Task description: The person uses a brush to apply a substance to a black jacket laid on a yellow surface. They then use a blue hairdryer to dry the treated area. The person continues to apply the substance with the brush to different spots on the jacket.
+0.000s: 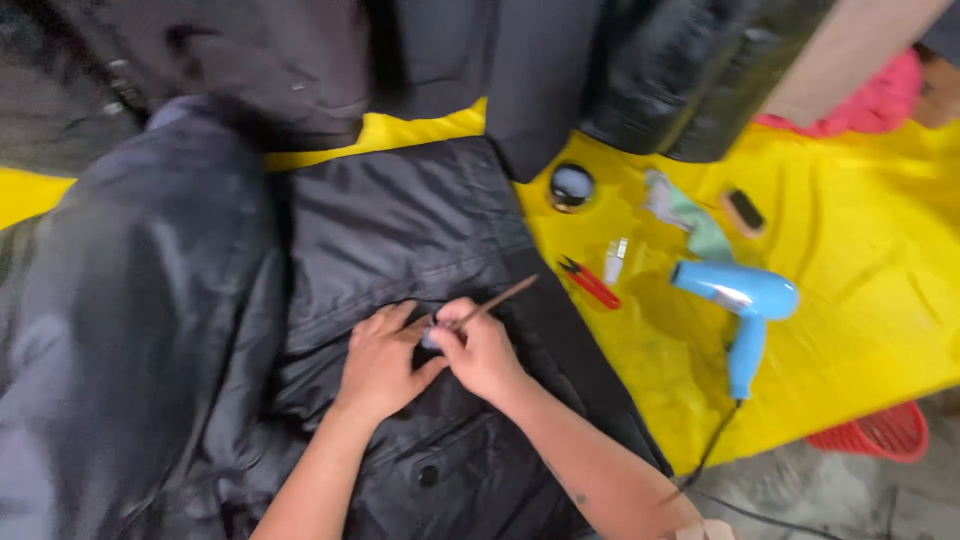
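A black jacket point(400, 220) lies spread over a yellow table cover point(860, 250). My left hand point(380, 362) rests flat on the jacket's fabric, fingers spread, pressing it down. My right hand point(480, 350) is closed around a thin brown stick-like tool point(505, 297), perhaps a brush handle, whose upper end points up and right. The tool's lower tip meets the fabric between my two hands, where something small and pale shows. Both forearms reach in from the bottom edge.
To the right on the yellow cover lie red snips point(590, 283), a small clear vial point(614, 260), a round black tin point(571, 186), a greenish cloth point(690, 215), a small brush point(743, 211) and a blue hair dryer point(742, 305). More dark garments point(640, 70) are piled behind. A red basket point(880, 432) sits low right.
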